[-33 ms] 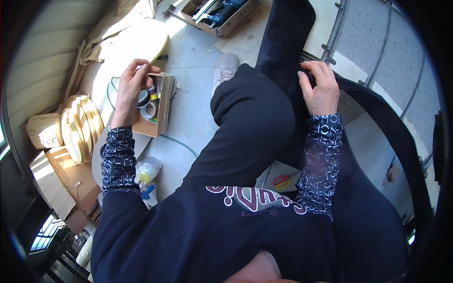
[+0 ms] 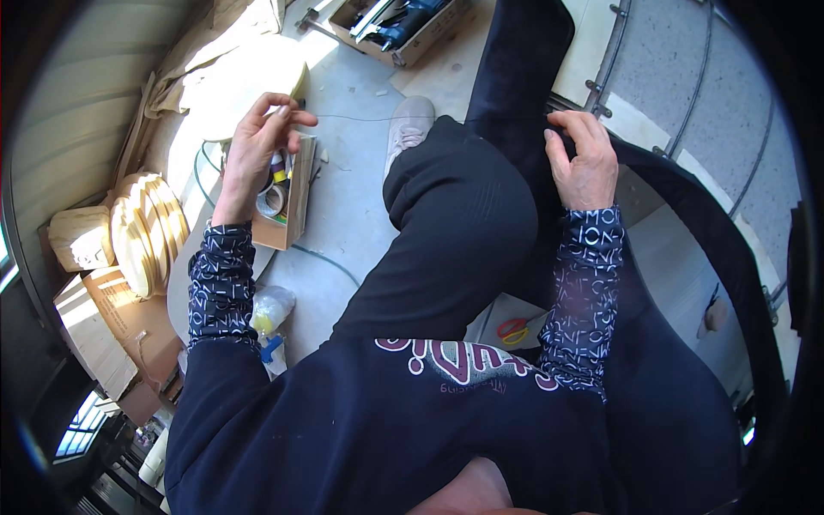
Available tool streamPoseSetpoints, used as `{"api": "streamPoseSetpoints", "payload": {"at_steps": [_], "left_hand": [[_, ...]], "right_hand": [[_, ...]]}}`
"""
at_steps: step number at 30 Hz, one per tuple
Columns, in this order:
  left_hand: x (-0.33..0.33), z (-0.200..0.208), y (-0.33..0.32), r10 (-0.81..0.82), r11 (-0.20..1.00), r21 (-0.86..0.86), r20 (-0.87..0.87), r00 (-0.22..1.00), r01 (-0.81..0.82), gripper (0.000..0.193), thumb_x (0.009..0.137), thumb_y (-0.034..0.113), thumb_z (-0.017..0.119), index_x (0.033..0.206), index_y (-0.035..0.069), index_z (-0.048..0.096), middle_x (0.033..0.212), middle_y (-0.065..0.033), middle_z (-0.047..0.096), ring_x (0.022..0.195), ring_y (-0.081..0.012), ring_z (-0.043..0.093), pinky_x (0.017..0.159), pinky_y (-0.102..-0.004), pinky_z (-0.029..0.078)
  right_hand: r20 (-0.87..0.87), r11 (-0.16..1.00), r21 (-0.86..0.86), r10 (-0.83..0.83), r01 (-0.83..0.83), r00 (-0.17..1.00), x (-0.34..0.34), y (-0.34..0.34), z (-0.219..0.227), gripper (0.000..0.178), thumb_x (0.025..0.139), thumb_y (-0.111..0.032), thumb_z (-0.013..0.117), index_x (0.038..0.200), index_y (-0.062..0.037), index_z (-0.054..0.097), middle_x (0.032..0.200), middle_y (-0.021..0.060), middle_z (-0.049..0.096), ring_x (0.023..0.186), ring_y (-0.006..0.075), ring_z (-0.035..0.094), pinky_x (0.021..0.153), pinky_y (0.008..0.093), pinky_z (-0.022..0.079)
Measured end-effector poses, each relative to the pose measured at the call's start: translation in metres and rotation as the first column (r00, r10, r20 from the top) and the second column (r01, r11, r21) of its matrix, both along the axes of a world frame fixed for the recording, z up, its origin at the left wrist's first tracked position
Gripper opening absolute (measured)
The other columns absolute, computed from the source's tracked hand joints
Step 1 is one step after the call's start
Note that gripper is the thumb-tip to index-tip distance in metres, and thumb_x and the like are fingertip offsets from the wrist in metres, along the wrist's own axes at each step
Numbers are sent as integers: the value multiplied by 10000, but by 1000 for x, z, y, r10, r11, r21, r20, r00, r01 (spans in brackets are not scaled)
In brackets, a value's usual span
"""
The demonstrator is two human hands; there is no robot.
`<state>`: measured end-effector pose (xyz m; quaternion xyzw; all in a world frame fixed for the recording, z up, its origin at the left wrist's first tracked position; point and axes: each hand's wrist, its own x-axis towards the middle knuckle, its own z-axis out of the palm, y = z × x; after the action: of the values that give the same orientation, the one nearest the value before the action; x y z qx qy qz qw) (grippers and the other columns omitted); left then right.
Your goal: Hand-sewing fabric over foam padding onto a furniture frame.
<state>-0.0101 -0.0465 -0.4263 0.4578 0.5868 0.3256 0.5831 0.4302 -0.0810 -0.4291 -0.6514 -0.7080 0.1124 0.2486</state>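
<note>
My left hand (image 2: 262, 146) is raised over a small wooden box, its thumb and finger bent together around the end of a thin dark thread (image 2: 378, 119). The thread stretches right across my shoe and knee to a long black padded piece (image 2: 515, 69). By that piece's right edge is my right hand (image 2: 584, 163), its fingers curved and the thumb held apart from them. Whether the right fingertips touch the thread or the padding is hard to make out. Any needle is too small to see.
The wooden box (image 2: 300, 193) holds a tape roll (image 2: 271, 200) and small containers. Scissors (image 2: 513, 331) with red and yellow handles lie under my right forearm. Stacked wooden discs (image 2: 148, 232) stand left, above a cardboard box (image 2: 129, 318). A tool box (image 2: 403, 56) sits far ahead.
My left hand has moved slightly right and away from me, its fingers a little more spread, with the thread still running from it. My right hand has barely shifted.
</note>
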Motion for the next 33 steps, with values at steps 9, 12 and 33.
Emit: {"api": "streamPoseSetpoints", "payload": {"at_steps": [9,12,33], "left_hand": [[209,-3,66,-564,579,484,-343,751,656,230,1080,211,515,1208,62,635,1007,-128,718,939,-246,703,836,-351,553],[244,-13,82,-539,408,480,-560,629,776,245,1019,123,560,1227,79,681,951,-150,756,883,-312,750,830,-399,590],[245,-55,96,-530,411,530,-523,667,742,127,953,107,740,1079,96,728,886,-107,760,825,-264,758,765,-343,590]], "right_hand": [[-144,998,-47,25,-32,989,-1,5,-9,160,936,-52,670,1069,-44,757,1093,100,758,1063,301,715,942,388,558],[-182,997,-59,38,-50,983,1,5,-15,179,942,-53,664,1093,-44,760,1100,105,759,1068,303,714,954,383,553],[-339,955,-282,-8,-93,941,2,27,-28,331,935,-29,562,1241,-21,690,1223,112,752,1145,272,697,1042,373,522]]}}
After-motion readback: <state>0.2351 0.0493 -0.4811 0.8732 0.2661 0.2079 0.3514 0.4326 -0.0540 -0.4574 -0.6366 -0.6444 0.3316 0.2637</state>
